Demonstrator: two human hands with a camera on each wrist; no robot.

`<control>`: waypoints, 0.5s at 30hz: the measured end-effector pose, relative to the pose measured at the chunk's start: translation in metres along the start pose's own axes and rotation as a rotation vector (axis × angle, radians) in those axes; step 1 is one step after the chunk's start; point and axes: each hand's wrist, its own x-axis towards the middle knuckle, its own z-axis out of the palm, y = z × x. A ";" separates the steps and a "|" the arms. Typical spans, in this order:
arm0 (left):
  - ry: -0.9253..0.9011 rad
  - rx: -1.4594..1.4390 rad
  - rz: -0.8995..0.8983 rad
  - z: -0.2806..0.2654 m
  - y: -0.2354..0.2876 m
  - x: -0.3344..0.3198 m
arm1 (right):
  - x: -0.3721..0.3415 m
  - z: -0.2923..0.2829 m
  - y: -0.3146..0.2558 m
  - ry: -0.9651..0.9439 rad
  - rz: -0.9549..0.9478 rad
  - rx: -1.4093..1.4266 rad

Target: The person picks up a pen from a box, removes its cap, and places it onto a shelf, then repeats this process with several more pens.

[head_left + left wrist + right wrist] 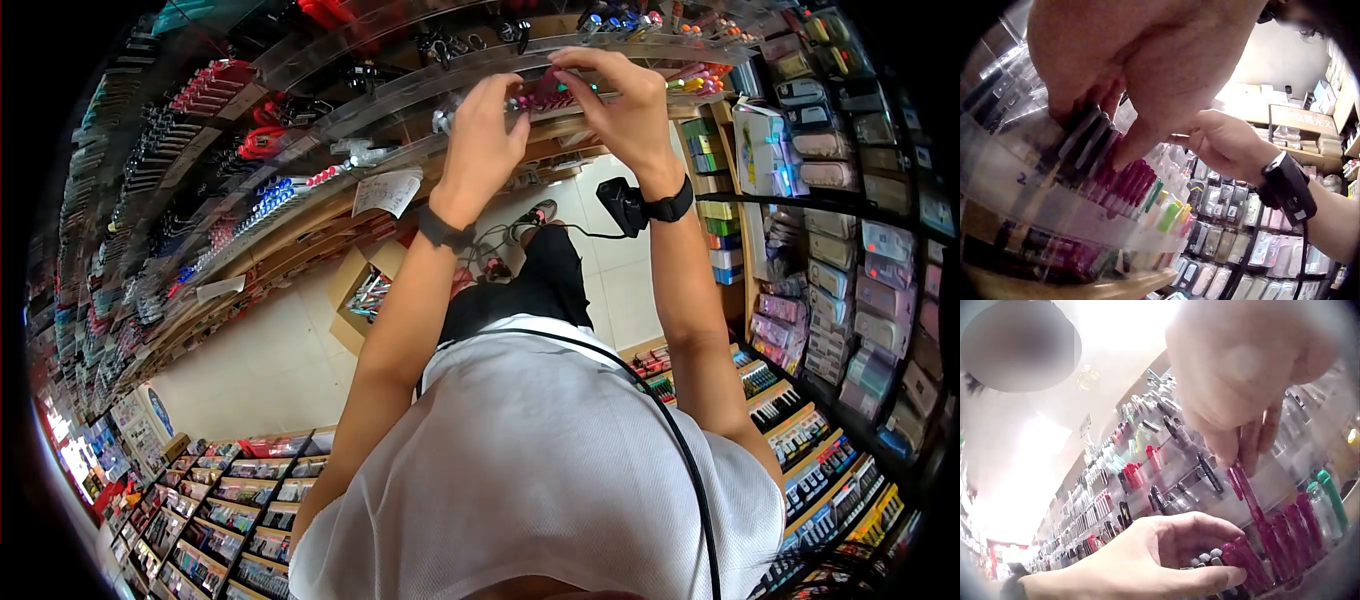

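Note:
In the right wrist view a row of magenta pens [1297, 534] stands in a clear display tray. My right hand [1254, 369] pinches the top of one magenta pen [1249, 497], which rises above the others. My left hand [1166, 556] curls its thumb and fingers around magenta pens at the row's near end, beside several grey-tipped pens [1211, 556]. From the left wrist view, my left hand [1147, 69] reaches over dark pens [1088, 144] and the magenta ones [1132, 181]. The head view shows both hands close together over the rack.
Green-capped pens [1333, 497] stand beside the magenta row. Tiered pen racks [200, 130] run along the left, with a paper label [387, 192] at the shelf edge. An open carton of pens [352, 300] sits on the floor. Packaged goods [830, 170] hang at the right.

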 end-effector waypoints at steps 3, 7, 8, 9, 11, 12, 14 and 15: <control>-0.005 0.017 0.003 0.003 -0.002 0.001 | 0.007 0.006 0.007 0.071 -0.045 -0.031; -0.014 0.070 -0.034 0.004 -0.002 0.002 | 0.006 0.009 0.019 -0.179 -0.018 -0.028; -0.009 0.095 -0.023 0.004 -0.002 0.003 | 0.004 0.003 0.016 -0.157 -0.011 -0.032; -0.008 0.094 -0.030 0.003 -0.001 0.004 | 0.002 -0.003 0.012 -0.136 -0.004 -0.034; -0.040 0.094 -0.058 0.002 0.000 0.006 | -0.004 -0.020 0.013 -0.192 0.056 -0.064; -0.039 0.100 -0.063 0.001 0.001 0.007 | -0.006 -0.025 0.014 -0.254 0.031 -0.125; -0.054 0.111 -0.062 0.001 0.003 0.008 | -0.009 -0.026 0.017 -0.309 0.014 -0.157; -0.051 0.117 -0.065 0.002 0.003 0.009 | -0.009 -0.023 0.021 -0.309 0.011 -0.151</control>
